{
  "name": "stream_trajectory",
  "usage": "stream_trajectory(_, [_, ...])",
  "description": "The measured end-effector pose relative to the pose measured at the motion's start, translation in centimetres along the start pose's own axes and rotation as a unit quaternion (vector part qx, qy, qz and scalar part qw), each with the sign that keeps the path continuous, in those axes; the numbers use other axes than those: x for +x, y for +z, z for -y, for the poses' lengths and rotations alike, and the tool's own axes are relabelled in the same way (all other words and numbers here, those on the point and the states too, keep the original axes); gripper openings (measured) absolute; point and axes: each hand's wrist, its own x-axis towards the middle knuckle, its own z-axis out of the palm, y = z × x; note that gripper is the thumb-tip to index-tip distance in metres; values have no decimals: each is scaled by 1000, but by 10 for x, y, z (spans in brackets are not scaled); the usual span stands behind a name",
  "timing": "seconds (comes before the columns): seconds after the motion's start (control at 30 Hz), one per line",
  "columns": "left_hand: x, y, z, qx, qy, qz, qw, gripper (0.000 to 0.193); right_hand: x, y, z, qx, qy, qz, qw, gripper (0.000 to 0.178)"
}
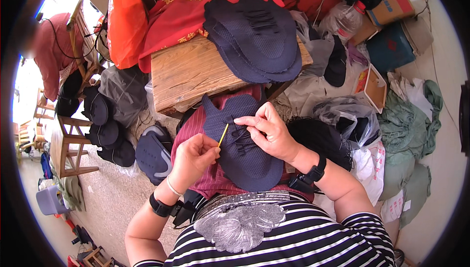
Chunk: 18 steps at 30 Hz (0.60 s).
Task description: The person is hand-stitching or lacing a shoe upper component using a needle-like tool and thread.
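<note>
A navy mesh shoe upper (252,169) lies across my lap on a dark red striped cloth (183,135). Dark laces (241,137) cross its middle in loose loops. My left hand (193,157) pinches a thin yellow stick (223,134), perhaps a hook, between thumb and fingertips. Its upper end points at the laced part of the upper. Beside it, my right hand (269,132) is closed with thumb and index finger at the top of the lacing, seemingly pinching the dark lace; the fingertips partly hide it.
Ahead stands a wooden stool (181,71) bearing a stack of navy uppers (254,46). Bundled black pieces (110,132) lie left, near a small wooden stool (66,144). Black cords (318,137), plastic bags and green cloth (409,125) crowd the right. A person (54,46) sits far left.
</note>
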Motion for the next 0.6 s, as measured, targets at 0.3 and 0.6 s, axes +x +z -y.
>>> stream_trajectory(0.3, [11, -16, -9, 192, 87, -5, 977, 6, 0, -1, 0, 0, 0, -3, 1000, 42])
stream_trajectory(0.6, [25, -23, -21, 328, 278, -1, 903, 8, 1, -2, 2, -4, 3, -7, 1000, 41])
